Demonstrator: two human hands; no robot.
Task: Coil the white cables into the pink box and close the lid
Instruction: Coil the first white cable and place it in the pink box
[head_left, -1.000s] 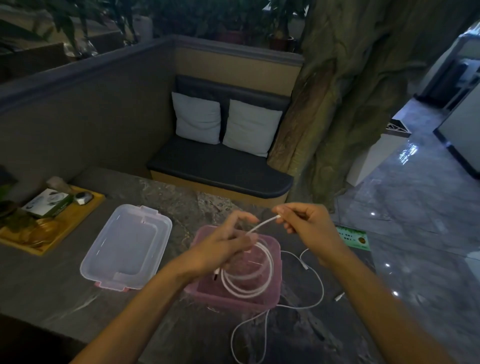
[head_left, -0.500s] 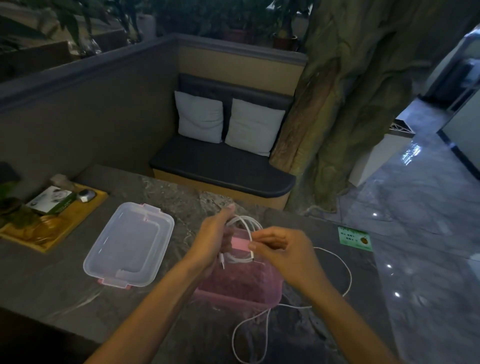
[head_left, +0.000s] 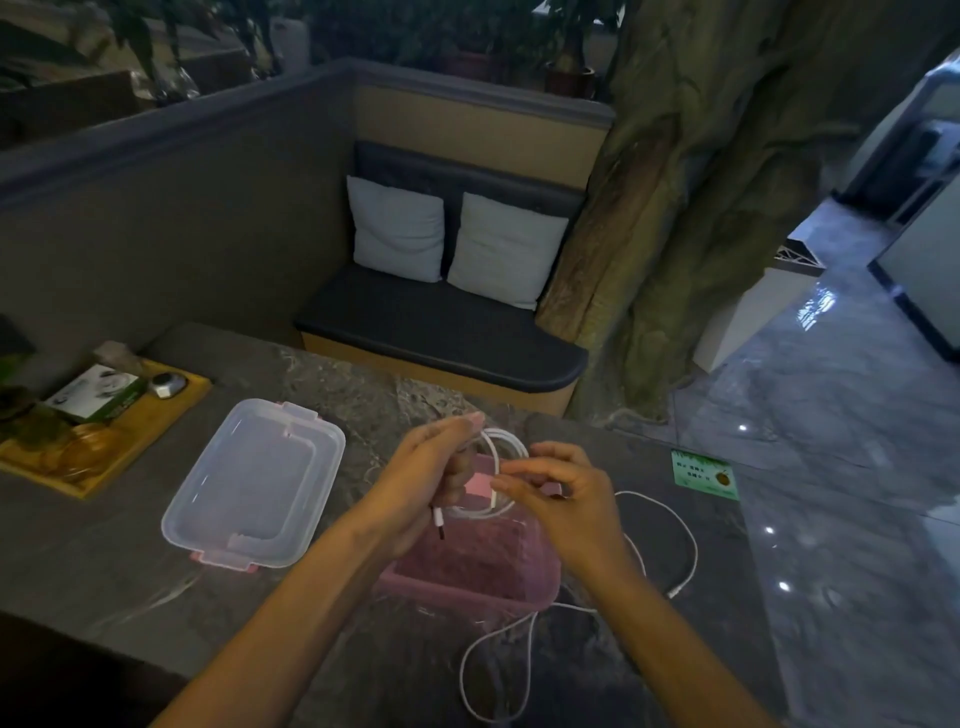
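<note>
Now that your right hand (head_left: 563, 499) has swung back to pinch another loop onto the coil (head_left: 493, 467) gripped in your left hand (head_left: 431, 478) above the pink box (head_left: 467, 571), slack cable (head_left: 670, 525) remains outside, lid (head_left: 254, 480) still off

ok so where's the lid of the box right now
In the head view the clear lid lies flat on the table, off the pink box, just left of it and right of the yellow tray.

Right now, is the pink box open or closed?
Open. The pink box has no cover on it; its clear lid lies flat on the table to its left, apart from it.
</note>
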